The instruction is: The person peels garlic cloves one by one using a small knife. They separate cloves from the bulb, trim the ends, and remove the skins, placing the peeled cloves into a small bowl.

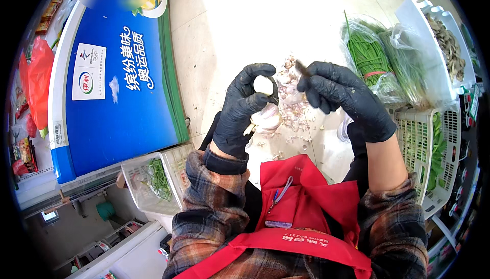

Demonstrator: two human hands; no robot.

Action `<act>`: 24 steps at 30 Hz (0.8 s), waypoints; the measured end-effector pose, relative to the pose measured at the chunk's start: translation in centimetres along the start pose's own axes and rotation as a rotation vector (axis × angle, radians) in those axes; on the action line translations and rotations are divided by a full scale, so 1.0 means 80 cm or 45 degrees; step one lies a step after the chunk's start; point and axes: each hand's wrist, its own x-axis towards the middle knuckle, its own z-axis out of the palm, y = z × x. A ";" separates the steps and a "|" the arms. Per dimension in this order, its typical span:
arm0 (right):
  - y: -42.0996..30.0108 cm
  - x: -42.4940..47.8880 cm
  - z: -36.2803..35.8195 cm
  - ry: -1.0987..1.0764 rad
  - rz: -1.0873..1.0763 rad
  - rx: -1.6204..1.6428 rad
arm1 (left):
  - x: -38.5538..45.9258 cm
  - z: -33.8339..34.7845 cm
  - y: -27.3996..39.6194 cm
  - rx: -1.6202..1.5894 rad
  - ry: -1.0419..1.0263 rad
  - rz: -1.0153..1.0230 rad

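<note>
Between the thumb and forefinger of my left hand (242, 105), in a black glove, is a white peeled garlic clove (262, 85). A garlic bulb (267, 120) with a pale stem shows just under that thumb, apparently held by the lower fingers, which are mostly hidden. My right hand (342, 89), also gloved in black, pinches a small dark blade (302, 68), probably a knife; the fingers cover its handle. The blade is apart from the clove. Below and beyond the hands, a bag of garlic (288, 78) lies on the floor, with loose garlic skins (294, 115) scattered nearer to me.
A blue chest freezer (115, 126) bearing writing stands on the left, beside a plastic crate of greens (132, 187). To the right are bagged green stalks (367, 51), a white foam box (411, 15) of mushrooms and a leafy-green crate (411, 137). A red apron (306, 175) covers my lap.
</note>
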 end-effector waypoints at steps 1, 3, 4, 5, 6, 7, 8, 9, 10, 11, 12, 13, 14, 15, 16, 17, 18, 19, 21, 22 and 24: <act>0.002 -0.002 0.004 -0.002 0.019 0.063 | 0.000 0.001 -0.001 0.054 0.023 0.014; 0.001 -0.003 0.004 -0.094 0.005 0.081 | -0.001 0.003 -0.002 0.162 0.069 0.041; 0.001 -0.002 0.005 -0.075 0.022 0.145 | -0.001 0.007 0.000 0.225 0.104 0.056; 0.001 -0.001 0.007 -0.057 0.039 0.208 | -0.002 0.011 0.001 0.291 0.143 0.070; 0.001 0.000 0.007 -0.031 0.055 0.268 | 0.000 0.016 0.000 0.352 0.174 0.084; 0.002 0.000 0.009 0.012 0.065 0.195 | 0.001 0.020 0.000 0.414 0.204 0.098; 0.005 0.002 0.012 0.055 0.076 0.122 | 0.000 0.025 0.002 0.626 0.169 0.106; 0.010 0.006 0.017 0.087 0.083 0.049 | -0.001 0.023 -0.007 0.602 0.138 0.198; 0.027 0.014 0.022 0.164 -0.058 -0.044 | -0.002 0.025 -0.012 0.718 0.179 0.215; 0.035 0.015 0.023 0.206 -0.108 -0.052 | -0.002 0.026 -0.014 0.834 0.221 0.233; 0.039 0.016 0.025 0.245 -0.155 -0.062 | -0.001 0.026 -0.014 0.851 0.214 0.260; 0.039 0.016 0.026 0.284 -0.202 -0.071 | 0.000 0.027 -0.014 0.869 0.207 0.288; 0.035 0.013 0.024 0.275 -0.216 -0.144 | 0.001 0.028 -0.013 0.887 0.201 0.315; 0.035 0.012 0.022 0.309 -0.271 -0.141 | 0.002 0.028 -0.012 0.850 0.165 0.261; 0.036 0.012 0.020 0.343 -0.327 -0.137 | 0.003 0.028 -0.009 0.812 0.130 0.206; 0.036 0.012 0.018 0.377 -0.382 -0.134 | 0.004 0.029 -0.005 0.775 0.094 0.152; 0.035 0.011 0.011 0.350 -0.419 -0.283 | 0.003 0.033 0.005 0.808 0.067 0.056; 0.032 0.010 0.009 0.354 -0.404 -0.367 | 0.002 0.032 0.005 0.755 0.094 0.014; 0.024 0.008 0.008 0.364 -0.372 -0.533 | 0.001 0.030 0.004 0.648 0.148 -0.070; 0.027 0.007 0.009 0.343 -0.442 -0.558 | 0.002 0.036 0.001 0.628 0.218 -0.036; 0.029 0.011 0.012 0.296 -0.307 -0.331 | 0.002 0.033 0.004 0.583 0.286 -0.120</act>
